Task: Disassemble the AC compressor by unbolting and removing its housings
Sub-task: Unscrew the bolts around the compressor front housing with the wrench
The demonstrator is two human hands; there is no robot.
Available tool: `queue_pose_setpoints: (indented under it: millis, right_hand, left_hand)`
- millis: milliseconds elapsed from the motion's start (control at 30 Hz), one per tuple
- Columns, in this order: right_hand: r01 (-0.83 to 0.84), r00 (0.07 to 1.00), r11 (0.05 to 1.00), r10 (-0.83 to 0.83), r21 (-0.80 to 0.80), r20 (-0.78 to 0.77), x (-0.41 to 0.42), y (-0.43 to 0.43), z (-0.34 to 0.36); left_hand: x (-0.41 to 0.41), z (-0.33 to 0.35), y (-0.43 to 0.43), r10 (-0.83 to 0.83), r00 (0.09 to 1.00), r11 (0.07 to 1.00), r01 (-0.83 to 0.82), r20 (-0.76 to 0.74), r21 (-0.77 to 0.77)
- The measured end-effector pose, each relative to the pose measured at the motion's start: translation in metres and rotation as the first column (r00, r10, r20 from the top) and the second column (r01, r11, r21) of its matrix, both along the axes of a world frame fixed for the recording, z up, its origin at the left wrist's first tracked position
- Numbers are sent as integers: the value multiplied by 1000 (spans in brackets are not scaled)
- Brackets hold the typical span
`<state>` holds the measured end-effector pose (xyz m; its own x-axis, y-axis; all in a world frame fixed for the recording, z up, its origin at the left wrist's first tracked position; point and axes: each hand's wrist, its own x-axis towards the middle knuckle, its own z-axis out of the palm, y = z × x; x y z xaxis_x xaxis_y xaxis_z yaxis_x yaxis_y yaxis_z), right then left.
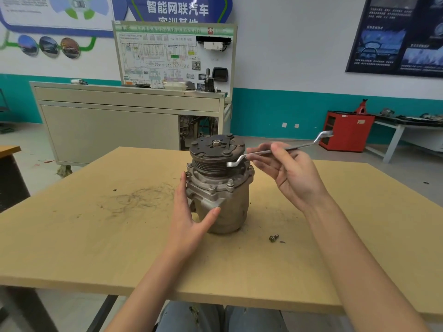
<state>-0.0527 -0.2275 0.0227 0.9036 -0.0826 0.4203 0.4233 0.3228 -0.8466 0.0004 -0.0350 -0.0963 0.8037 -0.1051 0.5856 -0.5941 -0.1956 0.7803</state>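
The grey AC compressor (225, 202) stands upright on the wooden table (119, 248), with its dark pulley and clutch plate on top. Several bolts ring the upper housing flange. My left hand (191, 216) clasps the compressor's left side, fingers along the body and thumb across its front. My right hand (287, 173) holds a silver offset ring wrench (282, 149) by its shaft. The wrench's near end lies by the right side of the pulley, above the flange. One loose bolt (273, 237) lies on the table to the compressor's right.
Dark scuff marks (139, 197) stain the tabletop left of the compressor. Behind the table stand a grey cabinet (119, 121) with a wiring display board and a red cabinet (347, 130) at the right. My knees show below the table's front edge.
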Motion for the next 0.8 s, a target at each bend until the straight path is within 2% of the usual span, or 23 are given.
queue_pose_setpoints:
  millis: [67, 100, 133, 167, 200, 233, 267, 300, 367, 533, 633, 700, 733, 767, 800]
  right_hand:
    - [144, 988, 967, -127, -212, 93, -12, 13, 3]
    - [294, 949, 895, -231, -335, 216, -18, 22, 4]
    - [497, 851, 754, -325, -430, 413, -22, 29, 3]
    - [698, 692, 545, -344, -465, 635, -24, 36, 3]
    - [839, 528, 314, -272, -444, 805, -25, 43, 1]
    - [914, 404, 113, -164, -390, 900, -25, 50, -2]
    - [938, 341, -36, -70, -344, 937, -25, 58, -5]
    - [939, 320, -134, -3, -317, 948, -25, 65, -8]
    - [932, 292, -239, 50, -272, 955, -26, 78, -15]
    - [932, 204, -321, 78, -169, 976, -23, 92, -31]
    - [949, 153, -290, 84, -123, 985, -20, 89, -36]
    - [969, 179, -184, 75, -162, 981, -20, 77, -38]
    - [974, 213, -87, 53, -208, 976, -19, 68, -40]
    - [963, 267, 48, 1, -267, 964, -19, 58, -43]
    - [908, 375, 239, -93, -345, 922, -20, 49, -45]
  left_hand:
    - [0, 0, -1, 0, 1000, 1000, 0, 3, -5]
    - [0, 0, -1, 0, 1000, 1000, 0, 7, -9]
    - [1, 0, -1, 0, 1000, 1000, 0, 11, -12]
    - [1, 0, -1, -3, 1000, 1000, 3, 12, -13]
    - [1, 0, -1, -5, 1000, 1000, 5, 9, -13]
    - [1, -1, -1, -3, 1000, 1000, 3, 4, -12]
    - [1, -1, -1, 1, 1000, 1000, -1, -6, -9]
    - [2, -1, -1, 2, 1000, 1000, -2, -15, -8]
    - [3, -2, -3, -6, 1000, 1000, 5, -10, -12]
    - [7, 0, -2, -21, 1000, 1000, 22, -7, 18]
    - [5, -1, -2, -18, 1000, 1000, 18, -4, 25]
    - [5, -3, -2, -29, 1000, 999, 28, -4, -20]
    - [4, -4, -2, -36, 999, 999, 36, -12, -39]
    - [4, -4, -2, -40, 999, 998, 39, -19, -47]
    - [5, -5, -1, -33, 999, 999, 32, -14, -40]
